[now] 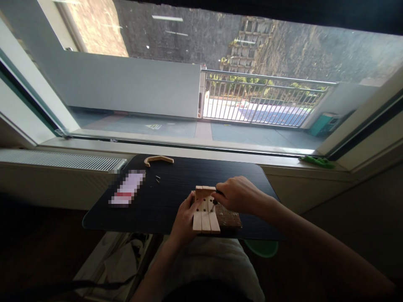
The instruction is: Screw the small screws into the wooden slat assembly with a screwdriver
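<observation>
A pale wooden piece [205, 222] made of several slats side by side, with dark round holes in rows, stands on the near part of the black table. My left hand [183, 218] grips it from the left, fingers and thumb pressed against its side and face. Closed round a dark handle, my right hand [241, 193] holds what looks like a screwdriver [219, 192], its thin shaft slanting down to a hole on the right side of the wood. A brown, rough-surfaced block [231, 219] lies to the right, partly behind the wood.
On the black table [170, 191] lie a curved wooden hook [159, 159], a few small screws [158, 178] and a blurred pink-white item [128, 188]. The window sill runs behind, with a green cloth [317, 162]. A radiator [59, 160] stands left; a green basin [262, 248] sits below.
</observation>
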Motion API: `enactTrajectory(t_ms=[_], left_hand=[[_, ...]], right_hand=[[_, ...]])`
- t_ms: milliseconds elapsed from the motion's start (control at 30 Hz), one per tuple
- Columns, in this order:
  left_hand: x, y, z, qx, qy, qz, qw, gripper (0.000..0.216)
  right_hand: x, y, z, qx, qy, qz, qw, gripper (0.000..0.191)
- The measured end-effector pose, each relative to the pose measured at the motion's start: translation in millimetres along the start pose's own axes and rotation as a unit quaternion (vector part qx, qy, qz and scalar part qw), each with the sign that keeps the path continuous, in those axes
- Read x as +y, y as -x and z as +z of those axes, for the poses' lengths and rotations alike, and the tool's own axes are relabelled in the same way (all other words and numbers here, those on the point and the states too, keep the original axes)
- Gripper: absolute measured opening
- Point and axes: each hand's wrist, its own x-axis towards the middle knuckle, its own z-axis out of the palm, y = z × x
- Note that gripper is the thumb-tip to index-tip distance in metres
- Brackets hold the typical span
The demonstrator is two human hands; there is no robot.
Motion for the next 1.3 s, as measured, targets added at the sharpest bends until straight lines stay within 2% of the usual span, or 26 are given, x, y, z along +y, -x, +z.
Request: enactTrajectory(t_ms=[533,733,867,967,1067,1200,1300], left_hand=[[-1,1,0,-0.022,0.002,-0.031,0.999,0.069],[-1,1,1,-0.019,0.003,-0.026,0.999,0.067],[0,0,0,-0.021,0.001,-0.033,0.999,0.064],[0,0,0,-0.023,0.001,-0.034,0.999,0.065],[1,0,0,-0.020,0.003,-0.030,0.999,0.066],[0,1,0,-0.021,0.001,-0.027,0.999,0.066],[-1,1,1,-0.021,-0.001,-0.030,0.999,0.064]], right_hand=[[4,-9,8,0.004,0.001,0.001,1.000,0.061],[3,-10,7,0.011,-0.025,-0.006,1.000,0.051],[7,-12,13,0.038,-0.084,-0.059,0.994,0.026],[8,-12,17,0.041,-0.098,-0.097,0.990,0.017],[8,-12,18,0.040,-0.091,-0.099,0.990,0.018],[8,-10,18,0.029,-0.045,-0.080,0.995,0.029],[8,-7,17,0.014,-0.032,-0.082,0.996,0.023]])
